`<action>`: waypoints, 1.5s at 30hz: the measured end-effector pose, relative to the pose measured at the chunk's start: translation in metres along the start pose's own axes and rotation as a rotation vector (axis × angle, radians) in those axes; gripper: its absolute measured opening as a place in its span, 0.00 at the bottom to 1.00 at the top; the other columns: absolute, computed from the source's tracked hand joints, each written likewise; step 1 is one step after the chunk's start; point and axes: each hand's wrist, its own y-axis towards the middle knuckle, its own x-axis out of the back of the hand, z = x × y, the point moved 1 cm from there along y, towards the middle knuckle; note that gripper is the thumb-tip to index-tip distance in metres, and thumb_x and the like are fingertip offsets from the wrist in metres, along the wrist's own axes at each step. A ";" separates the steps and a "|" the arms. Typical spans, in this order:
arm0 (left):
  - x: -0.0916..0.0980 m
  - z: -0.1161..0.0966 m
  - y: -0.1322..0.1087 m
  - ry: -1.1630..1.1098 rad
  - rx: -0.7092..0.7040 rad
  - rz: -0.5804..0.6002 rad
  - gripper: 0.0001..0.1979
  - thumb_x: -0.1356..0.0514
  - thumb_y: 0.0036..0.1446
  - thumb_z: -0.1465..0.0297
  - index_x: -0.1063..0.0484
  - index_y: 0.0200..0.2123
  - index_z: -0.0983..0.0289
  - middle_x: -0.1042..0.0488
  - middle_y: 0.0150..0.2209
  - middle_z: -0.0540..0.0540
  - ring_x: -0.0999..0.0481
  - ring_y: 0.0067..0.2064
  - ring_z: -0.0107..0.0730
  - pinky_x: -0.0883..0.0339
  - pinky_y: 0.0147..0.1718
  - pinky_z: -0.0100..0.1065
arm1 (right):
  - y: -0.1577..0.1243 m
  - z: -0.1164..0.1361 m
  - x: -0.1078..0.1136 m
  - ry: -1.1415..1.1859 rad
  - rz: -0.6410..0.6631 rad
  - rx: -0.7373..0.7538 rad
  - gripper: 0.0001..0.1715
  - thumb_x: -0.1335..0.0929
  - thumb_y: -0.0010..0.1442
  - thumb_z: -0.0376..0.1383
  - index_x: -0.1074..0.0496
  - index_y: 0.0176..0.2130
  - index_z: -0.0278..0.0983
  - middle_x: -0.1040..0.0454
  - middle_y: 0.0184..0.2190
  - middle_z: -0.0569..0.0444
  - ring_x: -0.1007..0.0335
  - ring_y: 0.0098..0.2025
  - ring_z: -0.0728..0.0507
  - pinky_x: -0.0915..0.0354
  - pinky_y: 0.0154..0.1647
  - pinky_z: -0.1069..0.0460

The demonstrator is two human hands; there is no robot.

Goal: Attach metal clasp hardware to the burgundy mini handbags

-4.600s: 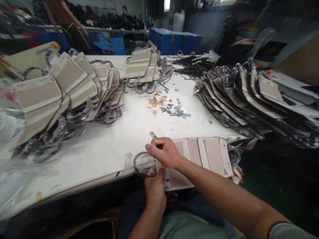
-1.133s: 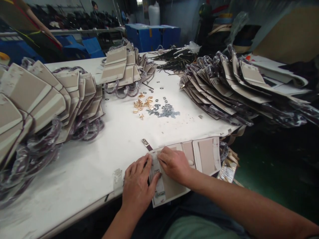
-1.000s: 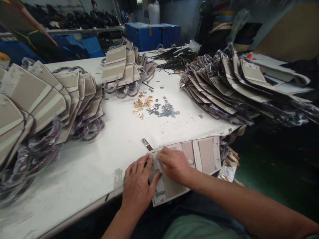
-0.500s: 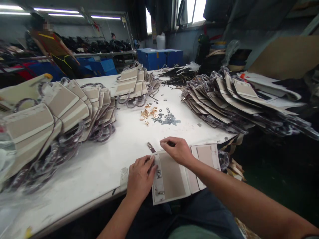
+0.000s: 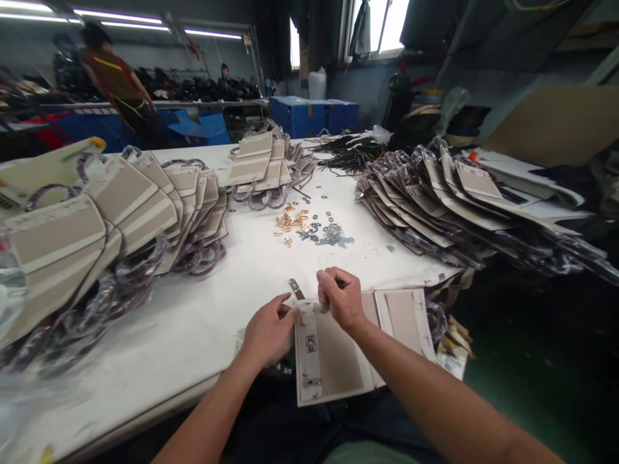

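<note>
A beige bag panel [image 5: 341, 351] lies in front of me, overhanging the table's near edge. Its pale left strip carries a small square metal fitting [image 5: 311, 343] and another metal piece [image 5: 312, 381] lower down. A dark strap tab with a metal end [image 5: 296, 288] sticks out beyond the panel's upper left corner. My left hand [image 5: 268, 332] is at the panel's left edge, thumb and forefinger apart, fingertips close to that corner. Over the panel's top edge, my right hand [image 5: 342, 298] is closed around something dark, mostly hidden by the fingers.
Gold-coloured fittings [image 5: 290, 222] and grey metal plates [image 5: 333, 236] lie scattered mid-table. Stacks of similar bag pieces with plastic-wrapped handles stand left [image 5: 130, 206], behind [image 5: 264, 161] and right [image 5: 425, 200]. Black straps [image 5: 348, 151] lie at the back. A person [image 5: 118, 84] stands far left.
My left hand has slid off the panel's strip to its left edge. My right hand has turned and drawn closer to the panel's upper left corner. The view has shifted slightly.
</note>
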 end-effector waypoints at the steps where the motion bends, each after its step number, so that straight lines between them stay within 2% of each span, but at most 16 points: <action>1: 0.002 -0.002 0.006 -0.032 0.041 0.034 0.23 0.38 0.60 0.61 0.23 0.57 0.61 0.17 0.37 0.56 0.21 0.39 0.43 0.34 0.40 0.37 | 0.000 0.002 0.000 -0.015 0.008 -0.002 0.30 0.31 0.67 0.50 0.38 0.20 0.40 0.35 0.17 0.60 0.41 0.21 0.49 0.40 0.28 0.52; 4: 0.005 -0.012 0.020 -0.063 0.073 0.119 0.14 0.33 0.54 0.62 0.18 0.42 0.61 0.20 0.30 0.54 0.23 0.32 0.40 0.39 0.31 0.34 | -0.001 0.005 0.000 -0.026 0.023 -0.001 0.30 0.32 0.68 0.50 0.38 0.20 0.40 0.35 0.17 0.59 0.40 0.22 0.48 0.40 0.29 0.52; 6: 0.005 -0.018 0.025 -0.101 0.090 0.182 0.09 0.33 0.52 0.62 0.20 0.30 0.61 0.23 0.24 0.52 0.26 0.27 0.36 0.42 0.26 0.32 | -0.002 0.006 -0.001 -0.037 0.039 0.002 0.29 0.32 0.68 0.49 0.37 0.20 0.39 0.35 0.17 0.59 0.40 0.22 0.48 0.40 0.29 0.52; 9: 0.003 -0.023 0.030 -0.178 0.142 0.297 0.16 0.34 0.53 0.56 0.27 0.23 0.61 0.30 0.16 0.50 0.32 0.18 0.32 0.45 0.20 0.32 | -0.002 0.009 -0.005 -0.050 0.048 -0.010 0.28 0.31 0.66 0.48 0.37 0.19 0.39 0.35 0.16 0.59 0.40 0.22 0.49 0.41 0.29 0.52; 12: 0.001 -0.020 0.036 -0.236 0.188 0.373 0.21 0.34 0.49 0.49 0.30 0.23 0.60 0.32 0.15 0.49 0.35 0.15 0.31 0.45 0.16 0.32 | 0.009 0.015 -0.009 -0.033 0.089 -0.049 0.27 0.31 0.64 0.47 0.37 0.20 0.39 0.35 0.15 0.60 0.41 0.21 0.49 0.42 0.27 0.53; 15: -0.001 -0.012 0.044 -0.254 0.220 0.384 0.25 0.32 0.42 0.45 0.30 0.24 0.61 0.31 0.16 0.50 0.35 0.15 0.31 0.45 0.15 0.32 | 0.037 0.021 -0.003 -0.086 0.182 -0.115 0.24 0.29 0.63 0.48 0.32 0.23 0.38 0.34 0.16 0.61 0.42 0.19 0.50 0.44 0.24 0.54; 18: -0.004 -0.003 0.049 -0.275 0.245 0.380 0.27 0.31 0.37 0.44 0.30 0.25 0.62 0.30 0.16 0.50 0.36 0.15 0.31 0.46 0.14 0.32 | 0.078 0.018 0.015 -0.420 0.214 -0.077 0.15 0.29 0.62 0.45 0.22 0.31 0.37 0.24 0.24 0.58 0.32 0.25 0.48 0.39 0.28 0.55; 20: -0.005 0.002 0.051 -0.300 0.254 0.382 0.27 0.31 0.38 0.44 0.30 0.26 0.62 0.30 0.17 0.50 0.36 0.15 0.31 0.45 0.14 0.32 | 0.108 0.005 0.030 -0.766 0.214 -0.058 0.11 0.30 0.64 0.43 0.17 0.38 0.40 0.18 0.34 0.56 0.25 0.34 0.46 0.35 0.35 0.54; 22: -0.005 0.005 0.051 -0.320 0.253 0.377 0.25 0.31 0.39 0.46 0.29 0.26 0.62 0.29 0.18 0.50 0.35 0.17 0.30 0.45 0.16 0.32 | 0.135 -0.013 0.042 -1.012 0.227 -0.084 0.12 0.30 0.64 0.40 0.16 0.45 0.45 0.16 0.42 0.56 0.22 0.43 0.43 0.33 0.41 0.53; 25: -0.005 0.007 0.051 -0.331 0.230 0.347 0.21 0.31 0.40 0.52 0.28 0.25 0.63 0.28 0.19 0.50 0.34 0.20 0.29 0.45 0.20 0.31 | 0.167 -0.041 0.048 -1.126 0.259 -0.131 0.15 0.28 0.61 0.38 0.16 0.48 0.48 0.17 0.50 0.55 0.23 0.51 0.39 0.32 0.46 0.51; 29: -0.006 0.010 0.050 -0.327 0.220 0.315 0.17 0.32 0.44 0.55 0.28 0.25 0.63 0.28 0.20 0.50 0.34 0.23 0.29 0.45 0.22 0.31 | 0.186 -0.066 0.041 -1.192 0.292 -0.181 0.15 0.27 0.59 0.37 0.16 0.46 0.48 0.17 0.50 0.53 0.23 0.50 0.39 0.33 0.45 0.51; 34: -0.008 0.010 0.047 -0.307 0.209 0.272 0.16 0.32 0.45 0.56 0.27 0.25 0.64 0.27 0.21 0.50 0.33 0.24 0.29 0.44 0.25 0.31 | 0.188 -0.068 0.034 -1.212 0.297 -0.176 0.11 0.28 0.59 0.35 0.15 0.41 0.44 0.17 0.45 0.51 0.23 0.47 0.40 0.34 0.41 0.52; 39: -0.010 0.011 0.046 -0.333 0.219 0.281 0.16 0.31 0.48 0.57 0.27 0.27 0.63 0.28 0.20 0.49 0.34 0.21 0.29 0.43 0.22 0.31 | 0.177 -0.043 0.034 -1.153 0.348 -0.140 0.11 0.30 0.61 0.33 0.16 0.42 0.40 0.17 0.44 0.50 0.24 0.45 0.40 0.35 0.40 0.52; 42: -0.013 0.014 0.047 -0.364 0.229 0.314 0.16 0.32 0.49 0.56 0.27 0.28 0.63 0.29 0.20 0.48 0.35 0.19 0.29 0.44 0.20 0.31 | 0.150 -0.018 0.032 -1.059 0.496 -0.112 0.11 0.29 0.62 0.34 0.16 0.43 0.40 0.16 0.41 0.54 0.24 0.42 0.44 0.35 0.40 0.55; 45: -0.013 0.016 0.047 -0.385 0.216 0.336 0.17 0.31 0.48 0.55 0.26 0.27 0.63 0.29 0.19 0.48 0.35 0.20 0.28 0.44 0.20 0.31 | 0.106 0.005 0.024 -0.841 0.760 -0.145 0.10 0.28 0.58 0.35 0.15 0.40 0.40 0.17 0.34 0.57 0.25 0.34 0.47 0.36 0.35 0.56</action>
